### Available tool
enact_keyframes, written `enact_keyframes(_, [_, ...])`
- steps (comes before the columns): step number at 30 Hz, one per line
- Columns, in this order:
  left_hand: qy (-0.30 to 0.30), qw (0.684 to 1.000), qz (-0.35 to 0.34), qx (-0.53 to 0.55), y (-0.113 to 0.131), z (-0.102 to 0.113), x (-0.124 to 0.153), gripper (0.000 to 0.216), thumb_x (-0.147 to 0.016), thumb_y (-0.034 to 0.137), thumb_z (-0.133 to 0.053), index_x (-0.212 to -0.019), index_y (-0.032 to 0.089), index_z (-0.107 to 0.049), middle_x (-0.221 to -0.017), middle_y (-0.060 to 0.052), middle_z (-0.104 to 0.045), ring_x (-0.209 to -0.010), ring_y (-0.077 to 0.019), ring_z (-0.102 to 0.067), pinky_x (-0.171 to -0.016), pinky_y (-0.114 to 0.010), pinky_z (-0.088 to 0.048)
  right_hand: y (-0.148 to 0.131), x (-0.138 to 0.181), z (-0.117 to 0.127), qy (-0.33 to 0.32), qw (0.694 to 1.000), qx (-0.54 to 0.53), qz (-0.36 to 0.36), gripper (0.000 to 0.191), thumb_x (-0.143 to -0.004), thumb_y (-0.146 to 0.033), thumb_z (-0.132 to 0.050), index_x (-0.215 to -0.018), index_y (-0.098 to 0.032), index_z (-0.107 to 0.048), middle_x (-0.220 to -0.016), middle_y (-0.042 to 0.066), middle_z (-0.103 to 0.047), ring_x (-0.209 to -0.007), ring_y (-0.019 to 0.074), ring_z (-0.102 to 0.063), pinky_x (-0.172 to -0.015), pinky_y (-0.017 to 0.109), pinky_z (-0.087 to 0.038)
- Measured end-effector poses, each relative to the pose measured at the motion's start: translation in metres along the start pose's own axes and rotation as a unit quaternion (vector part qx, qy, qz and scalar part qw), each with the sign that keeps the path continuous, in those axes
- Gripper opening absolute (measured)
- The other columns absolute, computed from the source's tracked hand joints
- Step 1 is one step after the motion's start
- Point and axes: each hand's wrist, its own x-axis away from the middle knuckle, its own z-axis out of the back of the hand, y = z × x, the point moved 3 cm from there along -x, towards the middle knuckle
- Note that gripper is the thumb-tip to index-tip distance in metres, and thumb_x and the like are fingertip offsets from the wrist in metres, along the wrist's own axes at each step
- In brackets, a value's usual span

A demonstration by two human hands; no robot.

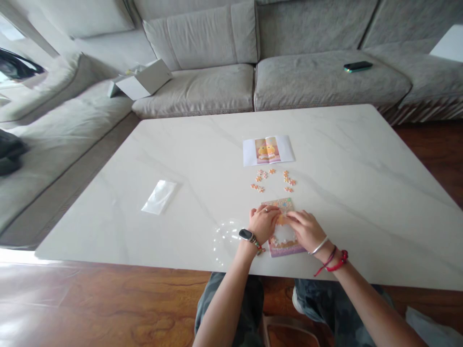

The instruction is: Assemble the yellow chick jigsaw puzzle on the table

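A partly filled jigsaw puzzle lies near the table's front edge, with a white gap in its middle and a purple lower border. My left hand rests over its upper left part, fingers bent and close together at a small orange jigsaw piece. From the other side my right hand reaches in, thumb and fingers pinched at the same orange spot. The fingertips partly cover the piece. Beyond the puzzle, loose jigsaw pieces lie in two small groups, left and right.
Behind the loose pieces lies a creased picture sheet with yellow figures. A clear plastic bag is on the left of the white marbled table. A grey sofa beyond holds a white box and a phone.
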Motion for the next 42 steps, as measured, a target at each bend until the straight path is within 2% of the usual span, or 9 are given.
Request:
enact_keyframes(5, [-0.014, 1.0, -0.01, 0.01, -0.009, -0.001, -0.005, 0.027, -0.08, 0.02, -0.037, -0.094, 0.027, -0.059, -0.105, 0.001, -0.058, -0.1, -0.0168, -0.045, -0.084, -0.035, -0.033, -0.004, -0.002, -0.004, -0.023, 1.0, 0.006, 0.011, 0.03, -0.073, -0.006, -0.043, -0.092, -0.019, -0.061, -0.091, 0.007, -0.059, -0.078, 0.0176, -0.047, -0.064, 0.032, -0.039])
enact_keyframes(12, [-0.001, 0.994, -0.079, 0.077, -0.032, 0.018, -0.021, 0.027, -0.079, 0.022, -0.04, -0.1, 0.023, -0.056, -0.108, -0.001, -0.056, -0.095, -0.0131, -0.05, -0.085, -0.029, -0.038, 0.035, -0.016, 0.018, 0.082, 0.983, -0.149, -0.071, 0.031, -0.075, -0.009, -0.037, -0.092, -0.021, -0.06, -0.091, 0.004, -0.057, -0.085, 0.0149, -0.053, -0.077, 0.03, -0.044])
enact_keyframes(14, [0.05, 0.994, -0.043, 0.09, -0.051, 0.029, -0.029, 0.027, -0.079, 0.022, -0.04, -0.1, 0.02, -0.056, -0.106, -0.003, -0.056, -0.092, -0.0121, -0.052, -0.083, -0.026, -0.04, 0.053, -0.026, 0.02, 0.051, 0.985, -0.14, -0.086, 0.025, -0.075, -0.015, -0.041, -0.088, -0.021, -0.062, -0.09, 0.004, -0.058, -0.081, 0.0147, -0.054, -0.077, 0.031, -0.045])
enact_keyframes(16, [0.107, 0.991, 0.042, 0.061, -0.074, 0.037, -0.034, 0.025, -0.077, 0.02, -0.042, -0.097, 0.019, -0.058, -0.1, -0.004, -0.057, -0.08, -0.0119, -0.055, -0.077, -0.026, -0.043, 0.065, -0.036, 0.018, 0.007, 0.989, -0.126, -0.073, 0.023, -0.075, -0.02, -0.045, -0.091, -0.02, -0.061, -0.095, 0.005, -0.058, -0.085, 0.0159, -0.054, -0.079, 0.032, -0.044])
enact_keyframes(20, [0.198, 0.968, 0.152, 0.011, -0.1, 0.042, -0.031, 0.025, -0.075, 0.021, -0.044, -0.097, 0.018, -0.057, -0.094, -0.004, -0.057, -0.074, -0.0129, -0.054, -0.073, -0.028, -0.045, 0.066, -0.042, 0.007, -0.063, 0.992, -0.106, 0.007, 0.042, -0.068, -0.029, -0.057, -0.109, -0.022, -0.052, -0.111, 0.006, -0.052, -0.101, 0.0196, -0.046, -0.085, 0.037, -0.04])
enact_keyframes(23, [0.205, 0.963, 0.173, -0.012, -0.099, 0.038, -0.027, 0.026, -0.075, 0.025, -0.046, -0.098, 0.019, -0.057, -0.095, -0.005, -0.055, -0.078, -0.0151, -0.053, -0.075, -0.03, -0.044, 0.059, -0.037, 0.0, -0.086, 0.992, -0.084, 0.035, 0.049, -0.062, -0.029, -0.063, -0.11, -0.023, -0.052, -0.114, 0.006, -0.052, -0.102, 0.0211, -0.044, -0.084, 0.039, -0.04])
enact_keyframes(31, [0.159, 0.969, 0.169, -0.086, -0.082, 0.023, -0.035, 0.029, -0.076, 0.028, -0.047, -0.104, 0.024, -0.054, -0.099, -0.005, -0.051, -0.085, -0.0187, -0.046, -0.077, -0.032, -0.042, 0.06, -0.034, -0.002, -0.075, 0.991, -0.106, 0.025, 0.042, -0.063, -0.028, -0.062, -0.103, -0.019, -0.056, -0.109, 0.008, -0.054, -0.1, 0.0212, -0.045, -0.083, 0.039, -0.04])
enact_keyframes(39, [0.165, 0.968, 0.165, -0.089, -0.075, 0.017, -0.039, 0.031, -0.077, 0.032, -0.045, -0.106, 0.024, -0.053, -0.1, -0.006, -0.048, -0.086, -0.0184, -0.044, -0.078, -0.033, -0.041, 0.087, -0.04, 0.001, 0.076, 0.986, -0.103, -0.102, 0.027, -0.077, -0.025, -0.045, -0.101, -0.018, -0.055, -0.099, 0.008, -0.056, -0.091, 0.0178, -0.052, -0.081, 0.034, -0.044])
enact_keyframes(42, [0.166, 0.971, 0.148, -0.09, -0.071, 0.016, -0.04, 0.03, -0.077, 0.032, -0.045, -0.105, 0.024, -0.053, -0.101, -0.006, -0.047, -0.086, -0.018, -0.044, -0.079, -0.033, -0.041, 0.09, -0.047, -0.001, 0.087, 0.984, -0.079, -0.134, 0.028, -0.076, -0.024, -0.045, -0.101, -0.017, -0.055, -0.097, 0.009, -0.054, -0.089, 0.0178, -0.053, -0.079, 0.033, -0.045])
